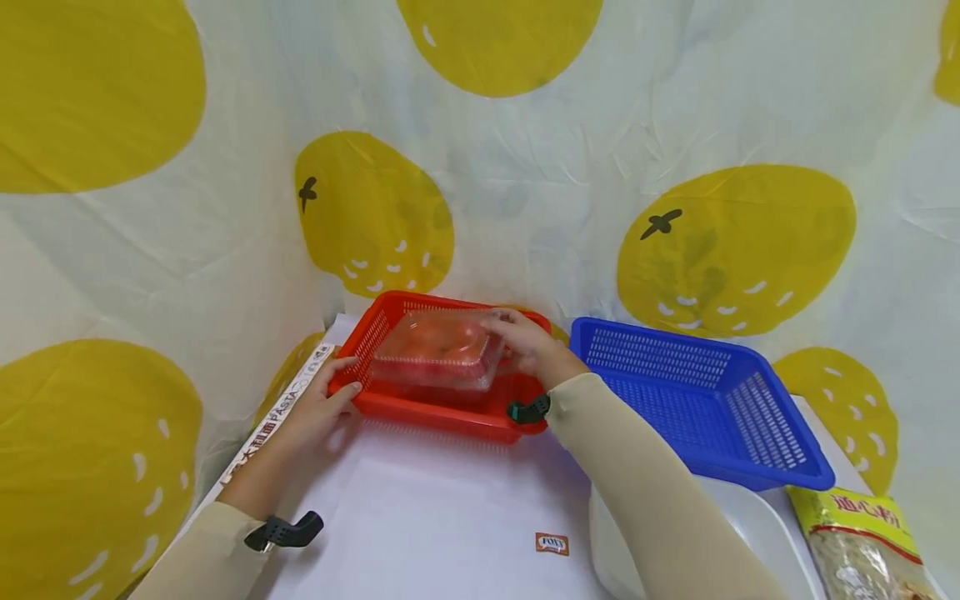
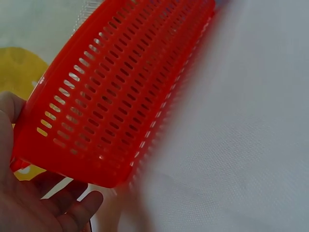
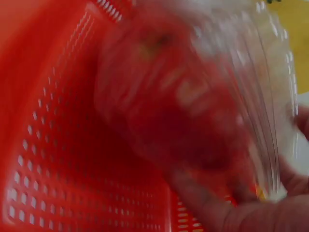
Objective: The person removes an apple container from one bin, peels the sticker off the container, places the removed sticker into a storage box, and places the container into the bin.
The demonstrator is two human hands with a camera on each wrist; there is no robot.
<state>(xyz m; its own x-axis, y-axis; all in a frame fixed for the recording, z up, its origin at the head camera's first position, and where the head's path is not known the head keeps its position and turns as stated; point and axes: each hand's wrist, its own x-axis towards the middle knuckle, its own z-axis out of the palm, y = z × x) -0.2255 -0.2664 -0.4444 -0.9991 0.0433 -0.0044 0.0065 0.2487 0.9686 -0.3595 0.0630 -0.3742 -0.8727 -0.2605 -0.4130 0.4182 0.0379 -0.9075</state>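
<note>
Clear plastic box (image 1: 438, 350) of tomatoes sat low over the red basket (image 1: 442, 412), the right hand (image 1: 528, 346) in a closed grip on its edge. Left hand (image 1: 318, 412) held the basket's corner; steadying it there seemed wise on the tabletop (image 1: 450, 517).

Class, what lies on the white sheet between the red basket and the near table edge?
Only a small orange sachet; the head view shows it.
</note>
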